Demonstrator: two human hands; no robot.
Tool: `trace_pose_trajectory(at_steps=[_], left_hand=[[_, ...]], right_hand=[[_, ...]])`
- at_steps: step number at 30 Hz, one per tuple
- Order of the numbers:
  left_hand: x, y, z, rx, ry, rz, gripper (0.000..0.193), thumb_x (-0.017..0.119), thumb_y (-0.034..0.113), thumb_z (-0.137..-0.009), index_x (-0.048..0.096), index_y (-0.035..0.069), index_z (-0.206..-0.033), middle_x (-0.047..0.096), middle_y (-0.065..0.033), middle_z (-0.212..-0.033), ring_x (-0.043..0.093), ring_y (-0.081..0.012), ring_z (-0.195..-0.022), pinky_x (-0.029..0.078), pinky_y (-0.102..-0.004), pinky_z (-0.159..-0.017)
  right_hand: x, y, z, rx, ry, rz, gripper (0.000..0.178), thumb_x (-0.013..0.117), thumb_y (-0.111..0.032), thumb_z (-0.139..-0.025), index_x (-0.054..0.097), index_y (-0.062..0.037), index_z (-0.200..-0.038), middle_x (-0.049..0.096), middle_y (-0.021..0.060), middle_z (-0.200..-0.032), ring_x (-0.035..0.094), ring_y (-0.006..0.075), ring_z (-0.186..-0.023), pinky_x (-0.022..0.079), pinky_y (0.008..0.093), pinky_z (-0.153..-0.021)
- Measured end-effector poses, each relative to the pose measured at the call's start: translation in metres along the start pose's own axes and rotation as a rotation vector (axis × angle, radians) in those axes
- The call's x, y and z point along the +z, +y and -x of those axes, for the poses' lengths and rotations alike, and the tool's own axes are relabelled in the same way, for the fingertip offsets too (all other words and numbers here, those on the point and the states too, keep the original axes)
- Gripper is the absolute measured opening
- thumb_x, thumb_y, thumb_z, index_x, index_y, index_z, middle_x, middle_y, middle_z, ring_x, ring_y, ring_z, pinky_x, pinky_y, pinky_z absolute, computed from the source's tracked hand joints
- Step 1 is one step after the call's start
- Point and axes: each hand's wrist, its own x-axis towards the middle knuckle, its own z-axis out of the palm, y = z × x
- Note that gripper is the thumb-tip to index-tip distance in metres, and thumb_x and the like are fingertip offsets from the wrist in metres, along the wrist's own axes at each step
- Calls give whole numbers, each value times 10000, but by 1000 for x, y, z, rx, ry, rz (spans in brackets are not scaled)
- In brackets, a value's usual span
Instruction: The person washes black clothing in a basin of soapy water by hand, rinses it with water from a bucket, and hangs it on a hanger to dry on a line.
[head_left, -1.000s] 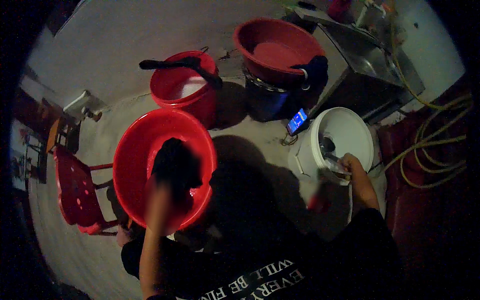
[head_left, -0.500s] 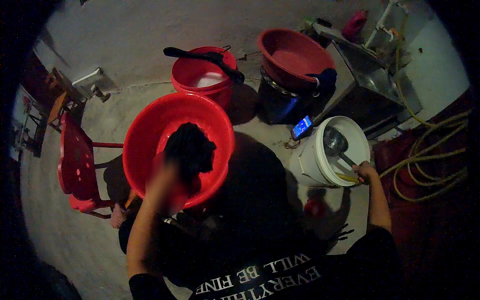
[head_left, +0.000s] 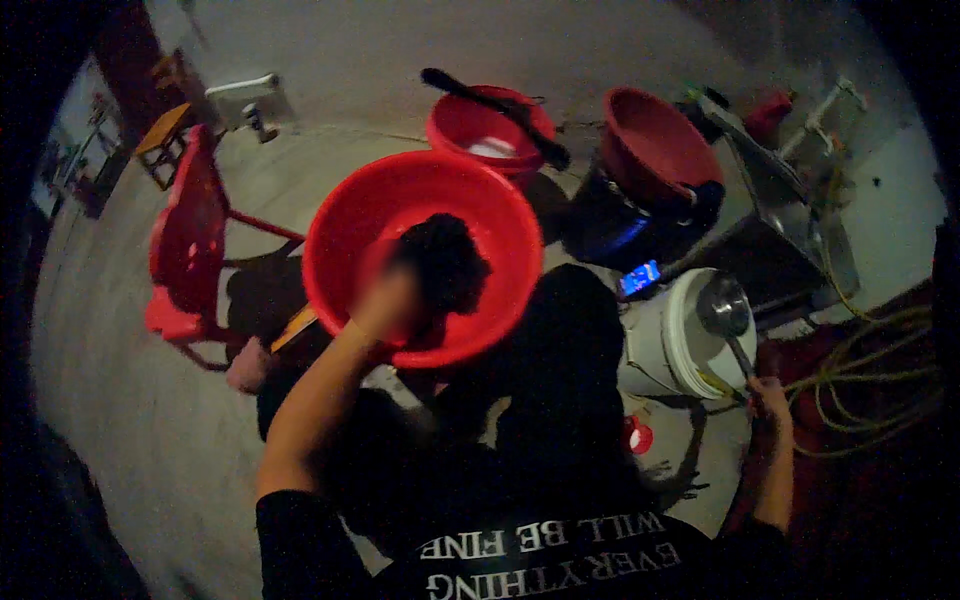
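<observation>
A wide red basin (head_left: 335, 220) is in front of me at left centre, holding a bunched black cloth (head_left: 445, 265). My left hand (head_left: 388, 300) is inside the basin against the cloth; its fingers are smeared, so its grip does not show. At the right, a white bucket (head_left: 650, 345) leans with its mouth towards my right hand (head_left: 768, 397). That hand is closed around the handle of a metal ladle (head_left: 723, 306), whose round bowl is at the bucket's mouth. What the ladle holds is not clear.
A red bucket (head_left: 450, 130) with a black, long-handled tool across it stands behind the basin. A dark red basin (head_left: 660, 145) sits tilted on a dark bucket (head_left: 600, 220). A lit phone (head_left: 640, 278), red chair (head_left: 185, 245), metal sink (head_left: 785, 210) and coiled yellow hose (head_left: 860, 375) surround me.
The whole view has shifted, with most things now further right. The ladle's bowl has moved outward and rightward relative to the bucket's mouth. My left hand stays at the cloth.
</observation>
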Motion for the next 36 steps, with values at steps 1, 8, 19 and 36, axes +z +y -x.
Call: trace_pose_trajectory(at_steps=[1, 8, 19, 36], left_hand=[[-6, 17, -8, 39, 72, 55, 520, 616, 272, -705, 394, -5, -1085, 515, -194, -990, 543, -352, -861, 469, -435, -706], [-71, 52, 22, 53, 287, 234, 204, 514, 133, -750, 534, -3, -900, 551, -197, -801, 555, -324, -692, 461, -411, -613], [-88, 64, 8, -45, 232, 525, 236, 540, 173, -749, 538, -1, -907, 594, -161, -786, 573, -270, -683, 461, -371, -616], [-37, -13, -37, -421, -36, 623, 257, 522, 242, -763, 602, 16, -856, 602, -140, -778, 573, -265, -692, 454, -375, -633]], right_hand=[[-19, 34, -5, 198, -169, -199, 339, 570, -310, -819, 568, 7, -700, 507, 46, -537, 465, 118, -433, 360, 291, -399], [-58, -2, -9, -78, -146, -43, 329, 579, -288, -809, 532, -3, -651, 452, -15, -558, 393, 80, -512, 313, 273, -464], [-59, -193, -30, -331, -314, -233, 266, 572, -269, -827, 560, -5, -855, 528, -2, -661, 470, 68, -545, 399, 227, -508], [41, -374, -64, -764, -210, 337, 348, 593, -386, -759, 608, -56, -865, 603, 125, -724, 582, 313, -696, 447, 401, -631]])
